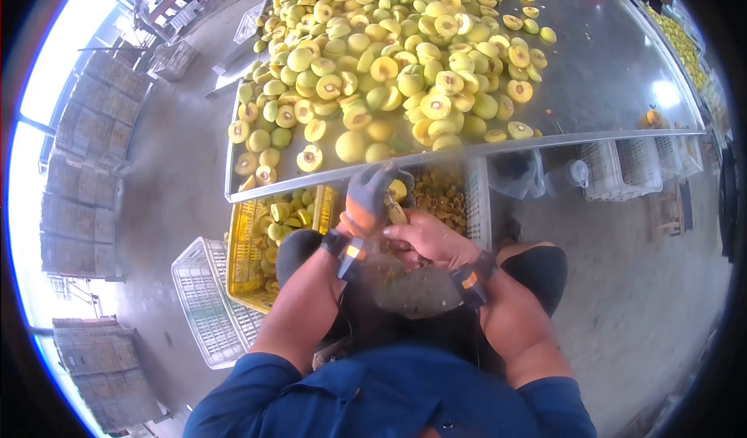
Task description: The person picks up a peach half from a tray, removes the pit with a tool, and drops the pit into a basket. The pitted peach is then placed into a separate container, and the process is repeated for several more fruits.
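My left hand [364, 201], in a grey and orange glove, is closed around a yellow peach half [398, 190] just below the table's front edge. Close beside it, my bare right hand [436, 240] is wrapped around a small tool with a pale yellowish handle [395, 211]. The tool's tip meets the fruit, but its working end is hidden. Both wrists wear dark bands. Above my hands, a large heap of halved yellow-green peaches [384, 68] covers much of the metal table [583, 64]; many cut faces show brown pits or hollows.
Under the table edge, a yellow crate [237, 271] holds peach pieces, and a white crate [478, 204] holds brownish pits and scraps. White crates [204, 298] stand at left, more baskets [618, 169] at right. Stacked crates [85, 166] line the far left.
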### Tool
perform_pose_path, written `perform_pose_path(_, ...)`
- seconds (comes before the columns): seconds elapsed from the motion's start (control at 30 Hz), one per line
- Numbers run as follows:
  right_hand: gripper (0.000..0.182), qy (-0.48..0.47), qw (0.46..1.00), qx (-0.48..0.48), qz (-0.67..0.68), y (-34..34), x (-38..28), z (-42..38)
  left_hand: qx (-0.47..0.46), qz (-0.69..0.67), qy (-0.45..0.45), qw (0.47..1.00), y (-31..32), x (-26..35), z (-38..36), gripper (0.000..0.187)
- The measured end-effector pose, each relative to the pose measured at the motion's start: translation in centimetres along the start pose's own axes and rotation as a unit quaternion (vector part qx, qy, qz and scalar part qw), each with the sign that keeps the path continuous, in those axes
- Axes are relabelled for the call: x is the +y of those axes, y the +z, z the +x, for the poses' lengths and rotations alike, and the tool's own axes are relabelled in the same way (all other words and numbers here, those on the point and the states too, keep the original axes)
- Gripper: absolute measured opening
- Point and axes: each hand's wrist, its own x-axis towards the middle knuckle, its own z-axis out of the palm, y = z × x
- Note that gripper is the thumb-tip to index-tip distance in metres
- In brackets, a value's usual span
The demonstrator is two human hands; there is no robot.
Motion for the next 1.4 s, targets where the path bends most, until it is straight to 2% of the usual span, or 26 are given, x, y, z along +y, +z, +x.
perform_pose_path(0.07, 0.014, -0.006, 1.000, 0.015, -0.027, 0.2, -0.1, -0.2, -0.032, -0.092, -0.081, 0.992, 0.2, -0.6, -0.1, 0.030)
perform_pose_path(0.13, 0.014, -0.034, 0.995, 0.045, -0.086, 0.2, 0.4, -0.1, -0.026, -0.180, -0.163, 0.970, 0.9, -0.4, -0.4, 0.025)
perform_pose_path(0.2, 0.014, -0.050, 0.990, 0.070, -0.111, 0.3, 0.6, -0.3, -0.006, -0.146, -0.132, 0.981, 1.1, -0.3, -0.5, 0.023)
perform_pose_path(0.23, 0.014, -0.058, 0.987, 0.083, -0.123, 0.4, 0.7, -0.4, 0.002, -0.066, -0.057, 0.996, 0.9, -0.3, -0.3, 0.023)
perform_pose_path(0.3, 0.014, -0.071, 0.986, 0.086, -0.123, 0.8, 0.4, -0.8, 0.026, 0.038, 0.022, 0.999, 0.9, 0.0, -0.2, 0.026)
perform_pose_path(0.37, 0.014, -0.068, 0.989, 0.085, -0.101, 1.0, 0.4, -1.1, 0.057, 0.084, 0.028, 0.995, 0.7, 1.5, 0.0, 0.030)
perform_pose_path(0.47, 0.013, -0.048, 0.995, 0.069, -0.057, 1.0, 0.3, -1.4, 0.004, -0.110, -0.132, 0.985, -0.1, 4.2, 0.6, 0.030)
perform_pose_path(0.53, 0.013, -0.039, 0.997, 0.052, -0.046, 1.2, 0.2, -1.7, 0.036, -0.225, -0.214, 0.950, 0.7, 3.3, 0.2, 0.033)
perform_pose_path(0.6, 0.014, -0.028, 0.999, 0.026, -0.016, 1.0, 0.5, -1.9, 0.026, -0.281, -0.246, 0.927, 1.1, 2.4, -0.3, 0.037)
perform_pose_path(0.63, 0.015, -0.022, 1.000, 0.012, -0.001, 0.9, 0.7, -2.0, 0.000, -0.282, -0.238, 0.930, 0.7, 2.9, -0.3, 0.039)
perform_pose_path(0.7, 0.018, -0.013, 0.999, -0.014, 0.025, 1.3, 1.0, -2.1, -0.019, -0.211, -0.146, 0.966, 0.0, 3.9, 0.0, 0.043)
perform_pose_path(0.77, 0.019, -0.012, 0.999, -0.026, 0.040, 1.2, 1.0, -2.5, -0.005, -0.062, 0.030, 0.998, -0.2, 4.6, 0.3, 0.047)
perform_pose_path(0.87, 0.017, -0.022, 0.999, -0.021, 0.044, 1.1, 0.6, -2.8, 0.021, -0.232, -0.159, 0.959, 0.1, 3.5, 0.3, 0.045)
perform_pose_path(0.97, 0.019, -0.026, 0.998, 0.023, 0.050, 1.1, 0.1, -3.9, 0.042, -0.393, -0.349, 0.850, -1.9, 4.1, 0.8, 0.031)
perform_pose_path(1.07, 0.019, 0.012, 0.982, 0.182, 0.041, -0.9, 2.6, -0.8, 0.092, -0.319, -0.312, 0.890, -3.2, 2.4, 0.0, 0.042)
perform_pose_path(1.1, 0.020, 0.039, 0.982, 0.185, -0.012, -1.2, 2.6, -0.8, 0.098, -0.211, -0.258, 0.937, -3.7, 0.4, -1.0, 0.039)
perform_pose_path(1.17, 0.021, 0.003, 0.988, 0.155, -0.006, -0.4, 2.0, -1.5, 0.192, -0.146, -0.196, 0.951, -4.7, -2.7, -3.6, 0.034)
perform_pose_path(1.23, 0.021, -0.024, 0.988, 0.149, -0.004, -0.3, 2.2, -1.7, 0.226, -0.138, -0.295, 0.918, -8.7, -2.8, -5.3, 0.031)
perform_pose_path(1.27, 0.020, -0.036, 0.987, 0.158, -0.006, -0.5, 2.4, -1.5, 0.218, -0.126, -0.374, 0.892, -11.6, -0.1, -5.3, 0.030)
perform_pose_path(1.33, 0.019, -0.051, 0.984, 0.167, -0.016, -0.6, 2.5, -1.4, 0.184, -0.062, -0.398, 0.896, -15.3, -5.2, -8.8, 0.028)
perform_pose_path(1.4, 0.018, -0.052, 0.984, 0.164, -0.038, -0.3, 2.3, -1.4, 0.148, 0.211, -0.332, 0.907, -16.3, -4.2, -8.5, 0.030)
